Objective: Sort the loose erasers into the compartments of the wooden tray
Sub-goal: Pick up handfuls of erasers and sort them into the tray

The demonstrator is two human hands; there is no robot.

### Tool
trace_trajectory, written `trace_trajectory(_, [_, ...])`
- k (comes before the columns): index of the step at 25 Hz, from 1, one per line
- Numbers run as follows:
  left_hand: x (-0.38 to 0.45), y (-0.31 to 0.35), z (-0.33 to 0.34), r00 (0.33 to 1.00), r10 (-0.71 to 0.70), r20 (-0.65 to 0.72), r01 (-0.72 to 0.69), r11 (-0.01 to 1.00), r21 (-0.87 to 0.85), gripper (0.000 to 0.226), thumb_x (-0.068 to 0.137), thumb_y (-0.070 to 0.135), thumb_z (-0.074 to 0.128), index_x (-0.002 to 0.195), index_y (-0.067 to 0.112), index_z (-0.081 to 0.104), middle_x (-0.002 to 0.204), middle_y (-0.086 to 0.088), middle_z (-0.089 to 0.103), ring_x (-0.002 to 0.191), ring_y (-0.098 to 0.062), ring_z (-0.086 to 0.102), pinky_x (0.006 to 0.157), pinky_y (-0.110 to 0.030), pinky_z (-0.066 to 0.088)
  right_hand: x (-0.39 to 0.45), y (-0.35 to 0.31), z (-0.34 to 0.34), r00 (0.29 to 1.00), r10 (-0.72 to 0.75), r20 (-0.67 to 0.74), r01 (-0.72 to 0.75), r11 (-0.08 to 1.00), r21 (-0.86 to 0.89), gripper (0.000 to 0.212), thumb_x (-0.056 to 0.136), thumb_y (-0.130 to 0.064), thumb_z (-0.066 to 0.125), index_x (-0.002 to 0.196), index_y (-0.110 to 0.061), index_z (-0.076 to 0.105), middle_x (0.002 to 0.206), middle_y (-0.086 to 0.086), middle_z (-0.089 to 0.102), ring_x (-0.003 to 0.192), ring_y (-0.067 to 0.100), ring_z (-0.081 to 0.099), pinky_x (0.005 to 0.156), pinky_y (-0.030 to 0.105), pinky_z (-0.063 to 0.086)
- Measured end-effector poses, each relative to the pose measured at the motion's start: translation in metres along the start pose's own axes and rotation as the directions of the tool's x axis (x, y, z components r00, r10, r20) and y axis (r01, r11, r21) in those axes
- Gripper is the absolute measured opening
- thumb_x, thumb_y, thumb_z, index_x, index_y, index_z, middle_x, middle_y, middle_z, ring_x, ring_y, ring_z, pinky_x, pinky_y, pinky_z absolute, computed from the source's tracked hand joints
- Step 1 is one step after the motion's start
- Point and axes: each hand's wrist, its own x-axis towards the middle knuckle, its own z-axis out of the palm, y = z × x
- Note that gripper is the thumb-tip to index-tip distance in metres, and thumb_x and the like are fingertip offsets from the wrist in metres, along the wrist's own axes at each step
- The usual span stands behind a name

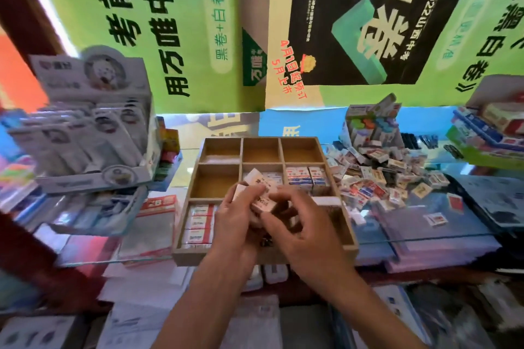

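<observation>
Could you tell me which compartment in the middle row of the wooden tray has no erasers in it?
The left compartment of the wooden tray's middle row: only its bare brown floor shows, whereas the centre one holds white erasers and the right one red-and-blue-wrapped erasers.

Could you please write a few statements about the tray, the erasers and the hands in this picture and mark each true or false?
1. The wooden tray has nine compartments. True.
2. All three far-row compartments hold erasers. False: they look empty.
3. The loose eraser pile lies right of the tray. True.
4. The left hand and the right hand hold white erasers over the tray. True.
5. The near left compartment is empty. False: a stack of erasers fills it.
</observation>
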Motion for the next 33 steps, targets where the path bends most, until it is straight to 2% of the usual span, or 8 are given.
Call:
trace_trajectory(4, [0.011, 0.022, -0.011, 0.999, 0.039, -0.032, -0.038, 0.999, 0.028, 0.031, 0.085, 0.009, 0.069, 0.114, 0.009, 0.062, 0.095, -0.017, 0.074, 0.076, -0.023, 0.07, 0.045, -0.023, 0.051, -0.01, 0.014, 0.009, 0.994, 0.082, 0.065, -0.067, 0.976, -0.205, 0.013, 0.092, -0.046, 0.058, 0.101, -0.038, 0.059, 0.096, -0.02, 0.063, 0.091, 0.0, 0.058, 0.078, 0.027, 0.05])
trace_trajectory(9, [-0.004, 0.024, -0.041, 0.992, 0.103, -0.074, -0.104, 0.994, -0.01, 0.016, 0.087, 0.008, 0.066, 0.1, 0.014, 0.059, 0.082, -0.011, 0.069, 0.063, -0.015, 0.062, 0.036, -0.018, 0.04, -0.025, 0.034, 0.029, 0.947, -0.221, 0.234, 0.322, 0.692, -0.646, 0.019, 0.073, -0.028, 0.065, 0.092, -0.031, 0.06, 0.086, -0.01, 0.064, 0.078, 0.015, 0.059, 0.067, 0.034, 0.044])
trace_trajectory(14, [-0.063, 0.005, -0.068, 0.986, 0.145, -0.077, -0.143, 0.989, 0.031, 0.016, 0.087, 0.004, 0.065, 0.096, 0.015, 0.059, 0.075, -0.009, 0.066, 0.057, -0.017, 0.056, 0.035, -0.018, 0.037, -0.033, 0.028, 0.025, 0.971, -0.061, 0.231, 0.219, 0.61, -0.762, 0.051, 0.068, -0.008, 0.077, 0.112, -0.025, 0.058, 0.109, -0.003, 0.059, 0.103, 0.02, 0.058, 0.087, 0.038, 0.04])
trace_trajectory(16, [-0.084, -0.001, -0.076, 0.986, 0.166, -0.033, -0.161, 0.979, 0.128, 0.017, 0.087, 0.002, 0.066, 0.095, 0.016, 0.06, 0.07, -0.009, 0.064, 0.06, -0.02, 0.05, 0.038, -0.018, 0.034, -0.034, 0.022, 0.023, 0.98, -0.005, 0.199, 0.159, 0.622, -0.767, 0.044, 0.076, -0.01, 0.072, 0.113, -0.026, 0.055, 0.109, -0.003, 0.056, 0.106, 0.02, 0.056, 0.089, 0.041, 0.036])
trace_trajectory(23, [-0.098, 0.027, -0.103, 0.978, 0.202, -0.054, -0.19, 0.967, 0.17, 0.017, 0.086, 0.004, 0.068, 0.096, 0.017, 0.064, 0.086, -0.013, 0.071, 0.066, -0.02, 0.066, 0.045, -0.024, 0.045, -0.046, 0.006, 0.007, 0.982, 0.064, 0.175, 0.082, 0.695, -0.714, 0.016, 0.096, -0.026, 0.054, 0.111, -0.027, 0.061, 0.108, -0.006, 0.06, 0.104, 0.016, 0.057, 0.099, 0.043, 0.04])
trace_trajectory(27, [-0.068, 0.051, -0.105, 0.97, 0.243, -0.017, -0.232, 0.941, 0.248, 0.02, 0.086, 0.006, 0.07, 0.103, 0.015, 0.063, 0.09, -0.015, 0.073, 0.071, -0.024, 0.071, 0.049, -0.03, 0.052, -0.033, -0.012, 0.014, 0.991, 0.026, 0.134, 0.067, 0.76, -0.646, 0.013, 0.092, -0.04, 0.061, 0.101, -0.031, 0.064, 0.095, -0.013, 0.064, 0.09, 0.008, 0.06, 0.083, 0.033, 0.052])
trace_trajectory(30, [-0.035, 0.063, -0.108, 0.957, 0.265, 0.117, -0.289, 0.878, 0.381, 0.026, 0.086, 0.012, 0.073, 0.109, 0.016, 0.064, 0.097, -0.014, 0.072, 0.075, -0.024, 0.074, 0.052, -0.032, 0.055, -0.012, -0.042, 0.04, 0.999, 0.03, 0.036, -0.019, 0.964, -0.267, 0.015, 0.094, -0.04, 0.061, 0.107, -0.034, 0.063, 0.093, -0.023, 0.062, 0.086, 0.001, 0.062, 0.073, 0.025, 0.057])
trace_trajectory(33, [-0.012, 0.063, -0.11, 0.927, 0.229, 0.296, -0.353, 0.798, 0.488, 0.027, 0.086, 0.019, 0.074, 0.11, 0.019, 0.064, 0.1, -0.011, 0.071, 0.083, -0.024, 0.073, 0.063, -0.034, 0.057, 0.018, -0.058, 0.064, 0.981, 0.15, 0.125, -0.163, 0.982, 0.096, 0.019, 0.092, -0.038, 0.065, 0.111, -0.034, 0.063, 0.1, -0.016, 0.068, 0.091, 0.004, 0.067, 0.073, 0.02, 0.058])
